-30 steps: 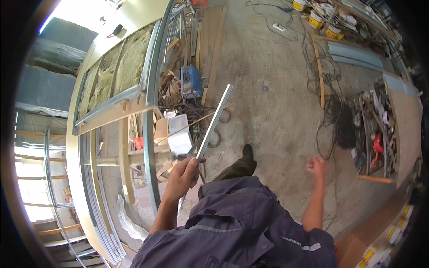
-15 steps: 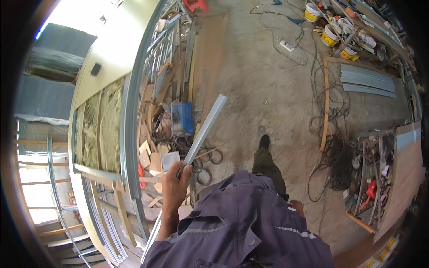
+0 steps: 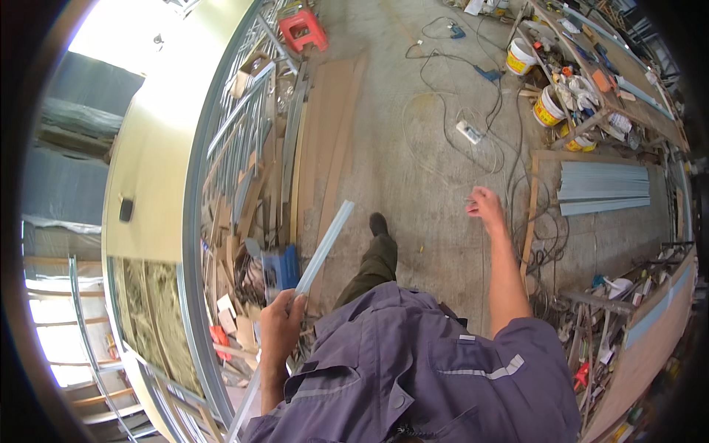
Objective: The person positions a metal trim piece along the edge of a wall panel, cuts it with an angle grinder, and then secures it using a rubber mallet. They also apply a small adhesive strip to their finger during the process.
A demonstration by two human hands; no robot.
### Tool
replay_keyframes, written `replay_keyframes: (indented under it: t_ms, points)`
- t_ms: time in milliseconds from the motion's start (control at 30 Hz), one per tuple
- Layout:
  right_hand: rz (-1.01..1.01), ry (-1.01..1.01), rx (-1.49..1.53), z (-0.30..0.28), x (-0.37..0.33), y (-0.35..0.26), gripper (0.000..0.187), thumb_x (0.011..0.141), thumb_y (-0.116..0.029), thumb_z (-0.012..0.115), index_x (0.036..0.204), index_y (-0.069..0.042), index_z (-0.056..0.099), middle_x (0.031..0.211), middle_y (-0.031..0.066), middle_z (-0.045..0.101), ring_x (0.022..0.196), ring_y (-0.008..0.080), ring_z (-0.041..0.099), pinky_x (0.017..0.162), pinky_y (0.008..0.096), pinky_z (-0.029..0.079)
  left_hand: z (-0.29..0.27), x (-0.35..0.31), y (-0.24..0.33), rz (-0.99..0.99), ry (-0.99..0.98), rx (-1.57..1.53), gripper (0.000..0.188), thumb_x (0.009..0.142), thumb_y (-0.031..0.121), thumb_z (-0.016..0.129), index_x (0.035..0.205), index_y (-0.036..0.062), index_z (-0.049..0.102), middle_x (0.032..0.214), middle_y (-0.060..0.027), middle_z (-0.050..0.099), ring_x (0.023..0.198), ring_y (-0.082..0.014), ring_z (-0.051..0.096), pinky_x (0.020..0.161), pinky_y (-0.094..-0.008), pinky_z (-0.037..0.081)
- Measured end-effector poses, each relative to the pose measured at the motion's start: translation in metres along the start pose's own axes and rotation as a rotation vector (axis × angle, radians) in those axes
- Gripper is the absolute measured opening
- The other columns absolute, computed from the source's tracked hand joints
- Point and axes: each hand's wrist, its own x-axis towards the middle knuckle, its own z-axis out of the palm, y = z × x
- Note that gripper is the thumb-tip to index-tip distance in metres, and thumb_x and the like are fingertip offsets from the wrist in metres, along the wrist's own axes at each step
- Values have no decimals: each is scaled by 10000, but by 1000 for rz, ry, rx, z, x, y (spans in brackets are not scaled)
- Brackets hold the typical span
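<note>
A long, thin galvanized metal channel (image 3: 323, 245) runs through my left hand (image 3: 281, 325), whose fingers are wrapped round it. Its front end slants up and forward over the floor, while the rear part passes back beside my left forearm toward the lower edge. My right hand (image 3: 484, 208) is held out in front on the right, away from any object. Its fingers are loosely bent and a little apart, slightly blurred, and I make out nothing in them. One dark shoe (image 3: 379, 224) shows ahead of me on the concrete floor.
On the left, metal profiles and wood offcuts lie heaped near a blue case (image 3: 281, 269) and long brown boards (image 3: 325, 133). A red stool (image 3: 303, 31) stands farther ahead. Cables and a power strip (image 3: 469, 132) cross the floor. At right are buckets (image 3: 548, 107), a cluttered bench and grey strips (image 3: 604, 184).
My right hand has swung from beside my body to out in front. The other foot now shows ahead. The channel stays in my left hand, and the floor items have shifted nearer.
</note>
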Motion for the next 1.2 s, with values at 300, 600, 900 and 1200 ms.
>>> replay_keyframes:
  t_ms: [300,600,900,1200]
  points:
    - [450,-185,-371,-1,85,108,191,868,-199,613,787,-36,669,748,128,671,624,266,684,569,398,537,-9,329,148,163,-221,59,287,956,291,677,980,5,672,743,-228,636,704,-412,645,633,-460,477]
    - [1001,255,283,-11,177,119,226,923,-152,590,1082,-1,644,948,195,707,689,323,702,563,442,594,38,623,298,197,-362,151,301,946,295,684,1095,35,717,801,-224,679,795,-418,678,690,-454,514]
    - [306,132,75,3,645,-242,262,944,-204,586,1041,21,680,870,105,700,649,188,685,529,340,555,59,856,452,229,-322,19,292,959,242,680,1114,-3,710,707,-210,656,634,-300,672,635,-384,513]
    - [164,154,71,12,968,-367,215,959,-189,580,984,4,673,840,95,686,657,173,681,570,317,559,130,1150,558,235,-329,-25,301,998,246,634,1109,-27,696,648,-118,637,603,-173,641,596,-328,498]
